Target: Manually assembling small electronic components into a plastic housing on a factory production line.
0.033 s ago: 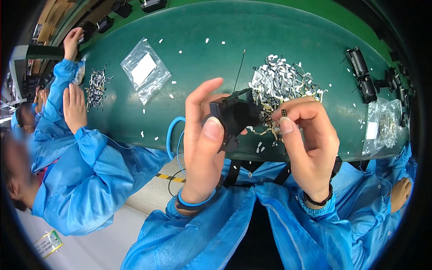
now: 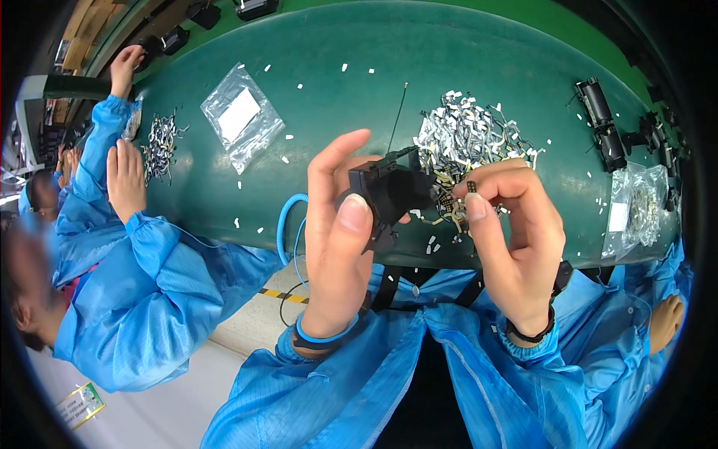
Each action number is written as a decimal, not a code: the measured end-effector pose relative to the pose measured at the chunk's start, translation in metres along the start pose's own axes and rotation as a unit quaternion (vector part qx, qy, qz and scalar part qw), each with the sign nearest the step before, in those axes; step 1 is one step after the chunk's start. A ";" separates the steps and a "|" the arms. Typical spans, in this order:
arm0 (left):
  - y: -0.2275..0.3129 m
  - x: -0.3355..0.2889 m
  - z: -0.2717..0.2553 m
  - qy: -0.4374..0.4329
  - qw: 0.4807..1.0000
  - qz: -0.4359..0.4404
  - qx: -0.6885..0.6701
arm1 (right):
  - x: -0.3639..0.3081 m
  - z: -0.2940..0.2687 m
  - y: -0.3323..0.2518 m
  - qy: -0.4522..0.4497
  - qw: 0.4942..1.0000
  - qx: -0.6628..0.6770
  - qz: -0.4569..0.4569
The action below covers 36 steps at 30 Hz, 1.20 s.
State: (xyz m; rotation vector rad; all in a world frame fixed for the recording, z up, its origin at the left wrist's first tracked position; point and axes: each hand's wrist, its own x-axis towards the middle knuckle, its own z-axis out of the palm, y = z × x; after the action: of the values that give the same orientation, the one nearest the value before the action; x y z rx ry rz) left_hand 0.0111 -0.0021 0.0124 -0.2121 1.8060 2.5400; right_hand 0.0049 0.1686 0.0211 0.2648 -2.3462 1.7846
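Observation:
My left hand (image 2: 338,217) is closed around a black boxy device (image 2: 393,191), thumb on its near side. A thin black wire (image 2: 399,116) with a bright tip stands up behind the device. My right hand (image 2: 520,236) pinches a small dark piece with gold dots (image 2: 471,187) between thumb and forefinger; whether it is a connector I cannot tell. The two hands are apart, above the near edge of the green table. Just behind them lies a heap of short dark cables with white tags (image 2: 467,138), partly hidden by my right hand.
A clear bag with a white label (image 2: 239,116) lies on the green table (image 2: 329,45). Black cylindrical gear (image 2: 602,123) and a filled clear bag (image 2: 639,206) are at right. A coiled blue cord (image 2: 280,224) runs beside my left wrist. At left, a co-worker's hand (image 2: 126,179) is near another cable heap (image 2: 161,146).
At the left, the co-worker's hands have shifted very slightly to the right. My own hands and what they hold stay practically in place.

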 end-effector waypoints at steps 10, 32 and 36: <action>0.006 0.001 0.000 -0.018 0.998 -0.021 -0.064 | 0.009 -0.008 -0.005 -0.059 0.995 0.067 0.047; -0.006 -0.001 0.001 0.005 0.975 0.003 -0.221 | -0.014 0.000 0.000 -0.030 0.972 0.208 0.101; -0.007 -0.005 0.004 0.013 0.991 0.017 -0.133 | -0.017 0.007 0.002 -0.015 0.968 0.231 0.093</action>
State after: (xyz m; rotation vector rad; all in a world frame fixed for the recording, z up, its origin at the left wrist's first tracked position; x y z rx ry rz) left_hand 0.0162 0.0043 0.0074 -0.2212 1.4838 2.8090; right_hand 0.0206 0.1633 0.0134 0.1356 -1.9968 2.4222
